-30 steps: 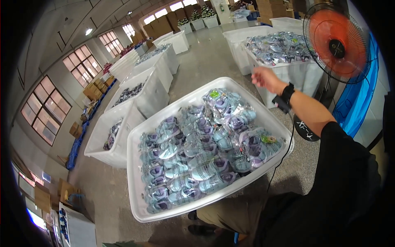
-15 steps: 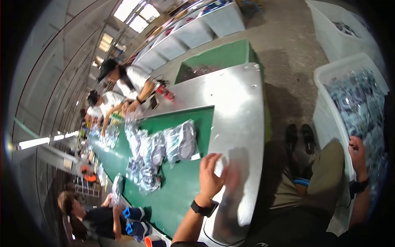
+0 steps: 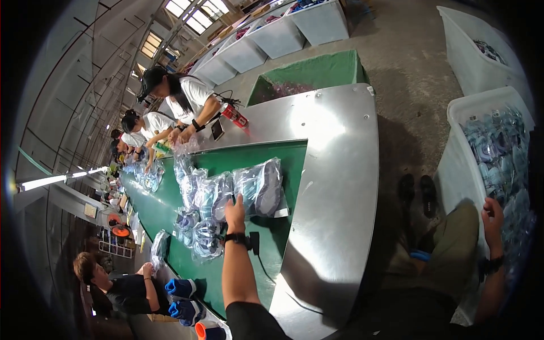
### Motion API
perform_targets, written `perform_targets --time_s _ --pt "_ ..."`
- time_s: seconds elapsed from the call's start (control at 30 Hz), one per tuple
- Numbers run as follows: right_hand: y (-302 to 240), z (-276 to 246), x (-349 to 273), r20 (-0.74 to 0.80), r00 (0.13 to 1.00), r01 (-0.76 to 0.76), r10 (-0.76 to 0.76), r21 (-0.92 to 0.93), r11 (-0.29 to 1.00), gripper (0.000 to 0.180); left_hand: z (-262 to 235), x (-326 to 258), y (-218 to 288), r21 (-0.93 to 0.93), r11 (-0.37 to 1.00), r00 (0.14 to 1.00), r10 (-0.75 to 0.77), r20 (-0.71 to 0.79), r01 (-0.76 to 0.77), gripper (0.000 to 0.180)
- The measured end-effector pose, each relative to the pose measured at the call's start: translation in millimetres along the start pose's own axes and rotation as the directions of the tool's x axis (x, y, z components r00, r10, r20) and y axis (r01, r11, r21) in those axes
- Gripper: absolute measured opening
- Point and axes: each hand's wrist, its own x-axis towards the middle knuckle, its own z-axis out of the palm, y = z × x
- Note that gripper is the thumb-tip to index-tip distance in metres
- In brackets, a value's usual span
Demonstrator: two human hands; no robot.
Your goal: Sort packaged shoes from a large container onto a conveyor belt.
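Observation:
My left hand (image 3: 235,214) reaches over the green conveyor belt (image 3: 249,249). Its thumb and fingers close at the near left edge of a clear plastic bag with a pair of grey shoes (image 3: 258,187); part of the grip is hidden. More bagged shoes (image 3: 212,195) lie against that bag on the left, and another bagged bundle (image 3: 205,238) sits nearer to me. At the far right my right hand (image 3: 493,220) is beside the inner rim of a white bin (image 3: 460,105), fingers loosely bent and apart, nothing visible in them. Bagged shoes (image 3: 498,141) fill that bin.
A metal table edge (image 3: 334,187) borders the belt. A red can (image 3: 233,116) and a phone (image 3: 217,130) rest there near a person in white (image 3: 192,93). Blue shoes (image 3: 184,311) stand opposite, near a person in black (image 3: 133,294). A green bin (image 3: 306,71) stands beyond.
My left hand has moved left and forward from above the metal edge to the bagged shoes. My right hand stays by the white bin. The view has shifted slightly.

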Motion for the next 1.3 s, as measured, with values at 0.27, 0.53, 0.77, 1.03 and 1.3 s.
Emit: perform_targets --time_s 0.27,0.53,0.77,1.03,1.3 --pt "-17 -14 -27 0.048 0.996 -0.071 0.072 -0.015 0.997 0.036 -16 -75 83 -0.602 0.679 0.859 -0.084 0.505 0.42 0.025" --pt "-46 12 -3 0.107 0.994 -0.036 0.039 -0.032 0.999 0.034 -54 -213 118 -0.766 0.611 0.899 0.426 0.108 -0.198 0.054" --pt "-97 35 -4 0.129 0.977 0.158 -0.167 0.08 0.984 0.043 -62 -251 171 -0.753 0.557 0.791 0.256 0.556 0.349 0.08" --pt "-201 46 -2 0.28 0.918 0.248 -0.281 0.147 0.958 0.048 -31 -262 219 -0.693 0.329 0.633 0.285 0.72 0.641 0.047" --pt "-221 28 -10 0.163 0.575 0.809 -0.802 0.036 0.587 0.072 -45 -369 329 -0.174 0.486 -0.027 0.377 0.926 0.856 0.055"
